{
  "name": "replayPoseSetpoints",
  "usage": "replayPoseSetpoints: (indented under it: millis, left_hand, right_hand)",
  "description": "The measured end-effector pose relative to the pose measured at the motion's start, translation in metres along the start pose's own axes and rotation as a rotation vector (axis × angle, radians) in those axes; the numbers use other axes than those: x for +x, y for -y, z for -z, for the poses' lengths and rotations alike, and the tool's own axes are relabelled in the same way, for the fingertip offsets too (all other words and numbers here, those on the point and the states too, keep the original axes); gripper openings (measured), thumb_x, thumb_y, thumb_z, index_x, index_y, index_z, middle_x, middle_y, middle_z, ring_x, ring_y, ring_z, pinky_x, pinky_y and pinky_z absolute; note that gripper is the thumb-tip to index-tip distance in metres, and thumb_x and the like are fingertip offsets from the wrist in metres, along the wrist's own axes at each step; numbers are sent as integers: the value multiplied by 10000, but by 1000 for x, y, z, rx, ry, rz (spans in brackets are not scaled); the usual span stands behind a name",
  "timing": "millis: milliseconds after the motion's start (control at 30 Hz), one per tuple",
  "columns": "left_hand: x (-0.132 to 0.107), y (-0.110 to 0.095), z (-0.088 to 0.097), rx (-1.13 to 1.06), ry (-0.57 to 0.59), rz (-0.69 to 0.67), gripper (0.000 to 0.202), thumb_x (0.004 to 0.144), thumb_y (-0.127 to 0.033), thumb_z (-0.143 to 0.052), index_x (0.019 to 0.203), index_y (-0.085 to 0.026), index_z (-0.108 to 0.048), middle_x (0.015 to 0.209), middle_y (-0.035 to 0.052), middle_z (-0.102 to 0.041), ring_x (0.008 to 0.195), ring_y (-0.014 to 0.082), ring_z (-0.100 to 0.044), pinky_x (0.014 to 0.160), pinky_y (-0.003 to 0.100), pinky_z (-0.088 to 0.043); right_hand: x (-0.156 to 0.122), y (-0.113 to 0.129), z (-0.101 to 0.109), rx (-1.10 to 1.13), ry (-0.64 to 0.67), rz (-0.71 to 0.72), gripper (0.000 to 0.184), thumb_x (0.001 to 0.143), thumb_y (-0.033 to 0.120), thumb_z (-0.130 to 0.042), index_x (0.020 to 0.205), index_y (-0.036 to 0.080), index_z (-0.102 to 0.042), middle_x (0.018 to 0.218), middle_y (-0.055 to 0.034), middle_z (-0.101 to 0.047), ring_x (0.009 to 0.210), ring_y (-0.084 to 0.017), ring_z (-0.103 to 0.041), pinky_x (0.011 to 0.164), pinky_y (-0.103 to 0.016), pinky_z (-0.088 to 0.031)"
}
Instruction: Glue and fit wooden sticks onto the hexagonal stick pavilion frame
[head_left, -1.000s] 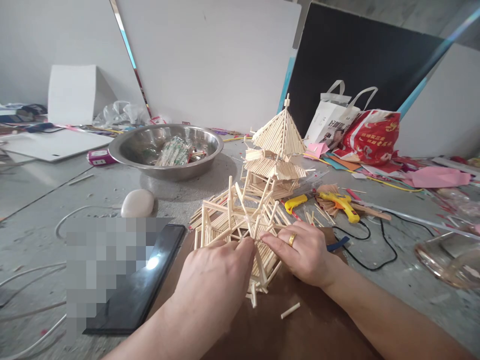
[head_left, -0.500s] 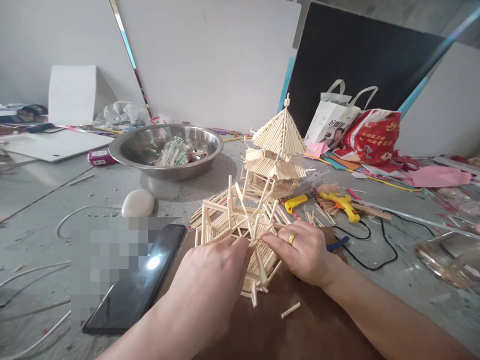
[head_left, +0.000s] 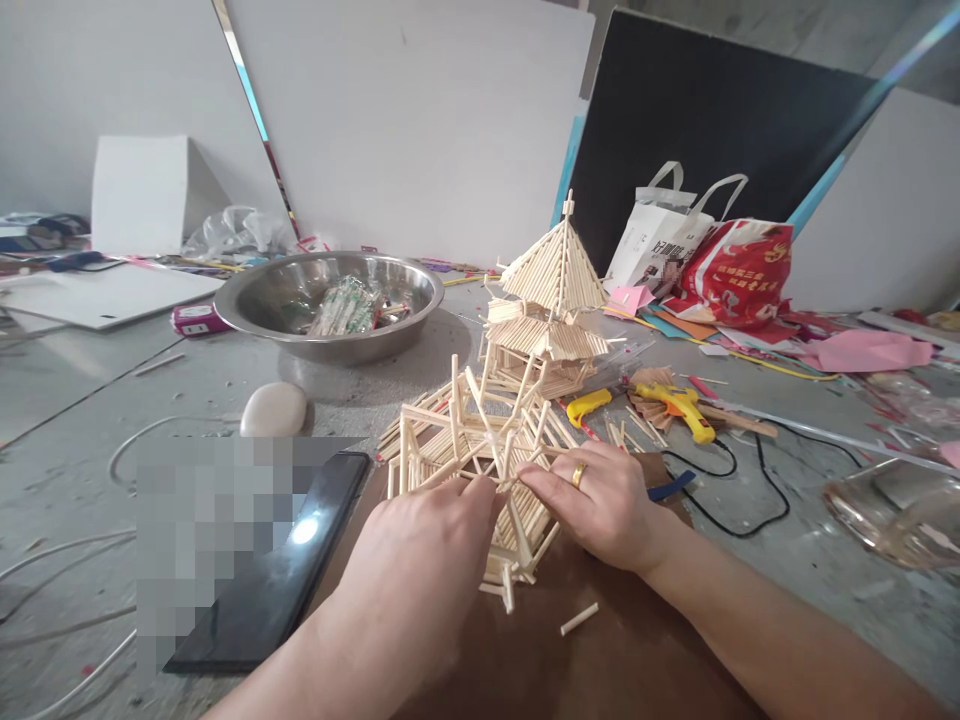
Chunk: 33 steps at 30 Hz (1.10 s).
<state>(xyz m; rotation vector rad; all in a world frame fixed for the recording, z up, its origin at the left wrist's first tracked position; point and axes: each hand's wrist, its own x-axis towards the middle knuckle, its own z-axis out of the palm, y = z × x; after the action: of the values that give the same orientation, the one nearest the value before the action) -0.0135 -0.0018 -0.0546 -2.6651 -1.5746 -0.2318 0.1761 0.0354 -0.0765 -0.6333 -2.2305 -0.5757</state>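
Observation:
In front of me a frame of pale wooden sticks (head_left: pixel 531 520) with slatted sides and upright posts stands on a brown board (head_left: pixel 555 665). My left hand (head_left: pixel 424 560) is closed at its near side, the fingertips hidden behind the knuckles. Thumb and fingers of my right hand (head_left: pixel 596 505), which wears a ring, pinch the sticks at the frame's middle, close to the left fingers. Just behind rises a stick pagoda tower (head_left: pixel 553 275) with a pointed roof. One short loose stick (head_left: pixel 580 619) lies on the board.
A steel basin (head_left: pixel 334 347) with packaged sticks stands behind left. Left of the board are a dark phone (head_left: pixel 277 590) and a rounded white object (head_left: pixel 273 410). A yellow glue gun (head_left: pixel 679 402), its black cord (head_left: pixel 750 532), a red bag (head_left: pixel 742 275) and a glass vessel (head_left: pixel 892 515) are right.
The view has shifted slightly. Both hands keep their places on the stick frame, with hardly any movement to be seen.

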Motion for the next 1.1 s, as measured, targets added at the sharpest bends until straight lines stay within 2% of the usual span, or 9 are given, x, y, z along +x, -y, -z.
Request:
replayPoseSetpoints:
  millis: [233, 400, 467, 567, 633, 767, 933, 1000, 1100]
  left_hand:
    - [0, 4, 10, 16, -9, -10, 148, 740, -157, -491, 873, -214, -522, 732, 3, -609, 582, 167, -582, 487, 252, -346]
    - [-8, -2, 32, -92, -183, -42, 178, 855, -231, -392, 837, -208, -568, 643, -7, -600, 516, 152, -570, 455, 254, -380]
    - [-16, -11, 41, -239, -290, -135, 151, 852, -219, -417, 859, -212, -568, 689, -8, -601, 552, 126, -571, 482, 237, -417]
    - [-26, -31, 50, -455, -379, -306, 198, 819, -134, -460, 983, -216, -535, 901, 15, -598, 722, 92, -586, 600, 177, -468]
    - [-29, -45, 52, -526, -394, -368, 284, 800, -104, -466, 1064, -200, -503, 1027, 49, -565, 863, 103, -577, 694, 166, -480]
    - [-25, -67, 42, -558, -369, -346, 372, 791, -98, -462, 1148, -202, -448, 1140, 78, -526, 1027, 145, -529, 833, 238, -468]
    - [-21, -84, 7, -635, -298, -250, 398, 802, -102, -424, 1186, -203, -409, 947, 43, -634, 783, 126, -610, 666, 229, -494]
    - [-21, -88, -8, -665, -306, -216, 380, 803, -92, -392, 1160, -210, -447, 869, 24, -653, 702, 113, -609, 610, 205, -475]
    - [-21, -92, -24, -690, -247, -180, 373, 804, -101, -358, 1132, -208, -501, 705, -2, -628, 581, 102, -570, 549, 192, -435]
  right_hand:
    - [3, -1, 0, -5, 18, 3, 108, 804, 118, -533, 793, 136, -639, 547, 13, -576, 537, -105, -507, 512, -249, -343]
    - [5, 6, 16, 145, -66, -53, 95, 787, 133, -563, 845, 156, -635, 541, 19, -578, 522, -102, -499, 504, -246, -357]
    - [6, 15, 29, 325, -120, -243, 88, 775, 147, -585, 843, 175, -632, 586, 16, -602, 530, -90, -507, 517, -232, -382]
    - [4, 30, 45, 771, -182, -743, 18, 741, 215, -627, 756, 208, -634, 535, 49, -542, 453, -62, -437, 430, -197, -344]
    - [0, 36, 51, 1104, -225, -1052, 98, 676, 291, -679, 689, 211, -625, 460, 73, -454, 389, -48, -348, 361, -185, -261]
    - [-13, 44, 57, 1468, -260, -1337, 210, 559, 335, -748, 638, 190, -618, 411, 89, -394, 333, -22, -247, 318, -180, -143]
    - [-30, 57, 63, 1478, -188, -1367, 248, 562, 357, -744, 629, 163, -606, 467, 70, -451, 380, -19, -292, 359, -171, -195]
    - [-38, 58, 65, 1368, -39, -1283, 284, 626, 431, -682, 643, 159, -601, 501, 54, -476, 408, -32, -334, 387, -178, -246]
    - [-56, 44, 67, 981, 296, -1066, 446, 730, 584, -479, 706, 161, -616, 544, 24, -517, 454, -72, -422, 437, -210, -329]
